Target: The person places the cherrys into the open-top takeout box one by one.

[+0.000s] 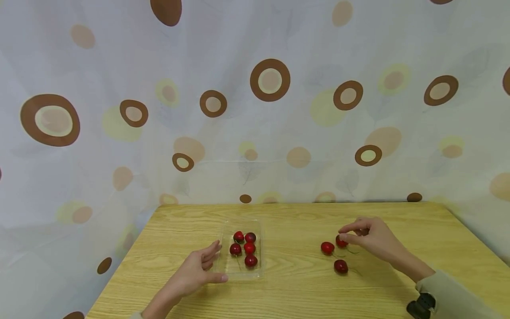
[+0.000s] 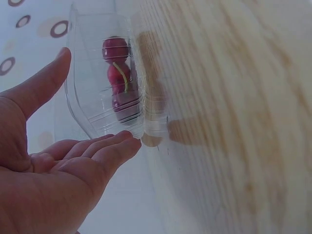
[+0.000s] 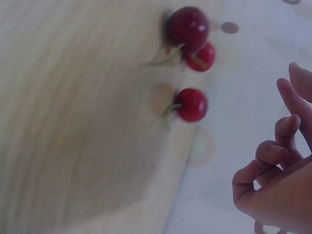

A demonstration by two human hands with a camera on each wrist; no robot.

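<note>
A clear plastic box (image 1: 258, 270) holds several dark red cherries (image 1: 251, 261). My left hand (image 1: 191, 272) is at the box's left side, its fingers by the wall and its thumb spread toward the near corner. In the left wrist view the fingertips (image 2: 129, 139) lie right at the box's edge. My right hand (image 1: 370, 239) hovers over three stemmed cherries on the table, with a gap between thumb and index finger and nothing between them. Its thumb overlaps the far-right cherry (image 1: 341, 242) in the head view. The left cherry (image 1: 327, 248) and the nearest cherry (image 1: 341, 266) lie beside it.
The wooden table (image 1: 295, 292) reaches back to a white patterned curtain (image 1: 303, 133), which also hangs along both sides. A dark band (image 1: 421, 305) is on my right wrist, over a light sleeve (image 1: 454, 292).
</note>
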